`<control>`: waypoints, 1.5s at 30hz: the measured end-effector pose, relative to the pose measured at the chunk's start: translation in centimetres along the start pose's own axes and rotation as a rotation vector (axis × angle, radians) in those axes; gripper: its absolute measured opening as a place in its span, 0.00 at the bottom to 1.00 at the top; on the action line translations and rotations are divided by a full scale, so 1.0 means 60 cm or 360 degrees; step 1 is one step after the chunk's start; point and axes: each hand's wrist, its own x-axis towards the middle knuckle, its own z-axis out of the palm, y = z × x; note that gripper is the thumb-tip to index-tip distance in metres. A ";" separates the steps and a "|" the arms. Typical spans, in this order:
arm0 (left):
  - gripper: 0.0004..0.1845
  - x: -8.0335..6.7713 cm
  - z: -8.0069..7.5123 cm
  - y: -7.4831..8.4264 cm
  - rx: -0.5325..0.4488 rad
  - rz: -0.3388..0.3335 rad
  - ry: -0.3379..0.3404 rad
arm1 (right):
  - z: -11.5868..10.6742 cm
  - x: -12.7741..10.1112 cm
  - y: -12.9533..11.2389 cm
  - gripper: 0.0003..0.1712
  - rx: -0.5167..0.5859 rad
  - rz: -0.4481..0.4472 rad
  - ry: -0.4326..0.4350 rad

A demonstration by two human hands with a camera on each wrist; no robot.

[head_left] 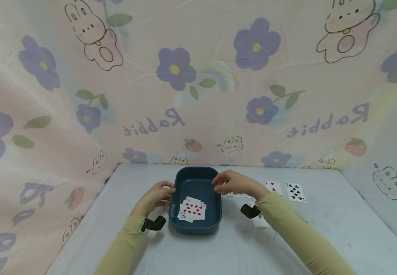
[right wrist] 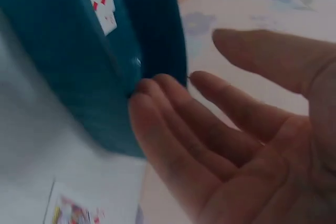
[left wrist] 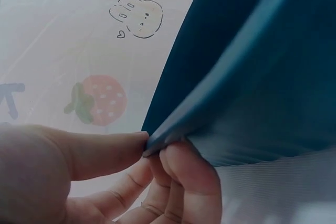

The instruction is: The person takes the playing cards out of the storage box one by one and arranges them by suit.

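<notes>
L hand (head_left: pixel 155 197) is pinching the rim of the dark teal tray (head_left: pixel 215 219) at the tray's 9 o'clock edge, thumb (left wrist: pixel 100 150) on top and fingers curled under, per the left wrist view. R hand (head_left: pixel 231 182) is sitting at the tray's 2 o'clock corner w/ fingers loose and spread, fingertips (right wrist: pixel 149 90) touching the outer wall, not clasping anything. The tray is resting mid-table (head_left: pixel 322 229) holding a small stack of playing cards (head_left: pixel 192 209), red diamonds face up, while more cards, incl. a clubs card (head_left: pixel 295 191) and a hearts card (head_left: pixel 273 187), are lying on the table at 3 o'clock of the tray, apart from it.
</notes>
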 end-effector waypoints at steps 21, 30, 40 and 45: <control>0.08 0.000 0.000 -0.002 -0.0006 0.0031 0.0006 | 0.087 0.110 -0.039 0.13 -0.0144 0.0382 -0.0030; 0.08 -0.002 0.003 -0.006 -0.0033 0.0045 -0.0030 | 0.120 0.127 -0.033 0.14 -0.0187 0.0455 -0.0188; 0.07 -0.003 0.004 -0.003 -0.0007 0.0055 -0.0025 | 0.134 0.127 -0.042 0.05 -0.0270 0.0419 -0.0398; 0.08 -0.001 0.004 -0.004 -0.0007 0.0058 -0.0027 | 0.135 0.127 -0.045 0.06 -0.0364 0.0379 -0.0360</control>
